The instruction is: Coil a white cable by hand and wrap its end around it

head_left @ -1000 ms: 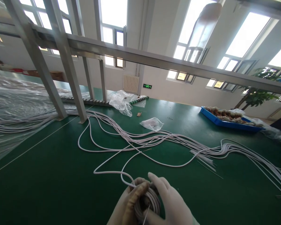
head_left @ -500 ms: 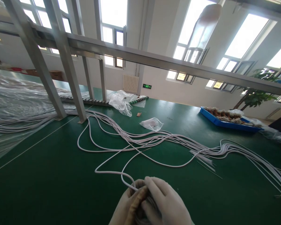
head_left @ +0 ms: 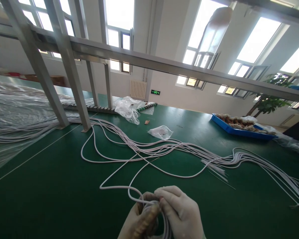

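Bright daylight pours through the tall windows (head_left: pixel 119 15), which blow out to pure white. The green counter (head_left: pixel 52 186) carries soft sheen and faint shadows. Wide-angle distortion bends the metal beam (head_left: pixel 164 66) and edges; focus stays reasonably sharp.

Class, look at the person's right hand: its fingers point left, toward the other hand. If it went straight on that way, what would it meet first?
The right hand would meet the coil of white cable it already pinches, then almost at once the left hand gripping the same coil. Depth between them is hard to judge.
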Demonstrator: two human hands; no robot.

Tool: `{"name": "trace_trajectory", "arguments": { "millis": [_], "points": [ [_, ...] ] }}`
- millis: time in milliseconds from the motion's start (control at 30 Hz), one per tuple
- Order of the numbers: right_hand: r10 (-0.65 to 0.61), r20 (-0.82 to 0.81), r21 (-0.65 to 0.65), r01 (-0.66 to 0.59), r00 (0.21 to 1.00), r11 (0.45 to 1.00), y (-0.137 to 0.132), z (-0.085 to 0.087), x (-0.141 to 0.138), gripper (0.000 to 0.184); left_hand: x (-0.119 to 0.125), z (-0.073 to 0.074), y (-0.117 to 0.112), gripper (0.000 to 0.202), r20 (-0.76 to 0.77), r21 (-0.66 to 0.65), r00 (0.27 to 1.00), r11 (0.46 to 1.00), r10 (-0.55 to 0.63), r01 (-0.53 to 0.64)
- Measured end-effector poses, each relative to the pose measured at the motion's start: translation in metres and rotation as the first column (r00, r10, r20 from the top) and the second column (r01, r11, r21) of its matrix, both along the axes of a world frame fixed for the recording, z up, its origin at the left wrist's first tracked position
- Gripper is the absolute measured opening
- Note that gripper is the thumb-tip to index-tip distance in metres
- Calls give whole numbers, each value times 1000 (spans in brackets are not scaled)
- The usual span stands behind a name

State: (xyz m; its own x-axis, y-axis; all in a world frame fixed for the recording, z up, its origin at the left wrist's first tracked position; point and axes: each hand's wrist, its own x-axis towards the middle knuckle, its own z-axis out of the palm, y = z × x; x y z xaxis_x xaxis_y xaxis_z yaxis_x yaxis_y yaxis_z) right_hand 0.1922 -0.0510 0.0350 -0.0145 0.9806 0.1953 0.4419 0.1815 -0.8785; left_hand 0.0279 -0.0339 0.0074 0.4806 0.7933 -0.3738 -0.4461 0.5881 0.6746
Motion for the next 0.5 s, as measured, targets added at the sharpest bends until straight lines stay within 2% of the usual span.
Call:
{"name": "trace_trajectory", "arguments": {
  "millis": [100, 233, 300, 367, 433, 500],
  "points": [
    [12, -27, -33, -13, 1000, 999, 4, 2, 2, 26, 7, -2, 4, 43, -12, -99, 1000, 995, -6, 5],
    [22, -61, -40, -25, 998, 999, 9, 3, 7, 24, 6, -10, 1, 42, 94, -36, 994, 998, 54, -51],
    [16, -162, -76, -29, 987, 997, 10, 3, 9, 21, 5, -11, 1, 37, 142, -10, 990, 1000, 25, -23],
    [8, -312, -96, -40, 950, 995, 9, 3, 10, 29, 6, -10, 3, 38, 169, -4, 985, 1000, -25, 26],
    [18, -438, -80, -59, 899, 995, 8, 1, 14, 40, 8, -8, 6, 42, 205, 10, 977, 998, -64, 63],
    [66, -511, -37, -98, 857, 994, 10, -3, 21, 43, 9, -6, 6, 41, 223, 1, 970, 995, -95, 97]
  ]
}}
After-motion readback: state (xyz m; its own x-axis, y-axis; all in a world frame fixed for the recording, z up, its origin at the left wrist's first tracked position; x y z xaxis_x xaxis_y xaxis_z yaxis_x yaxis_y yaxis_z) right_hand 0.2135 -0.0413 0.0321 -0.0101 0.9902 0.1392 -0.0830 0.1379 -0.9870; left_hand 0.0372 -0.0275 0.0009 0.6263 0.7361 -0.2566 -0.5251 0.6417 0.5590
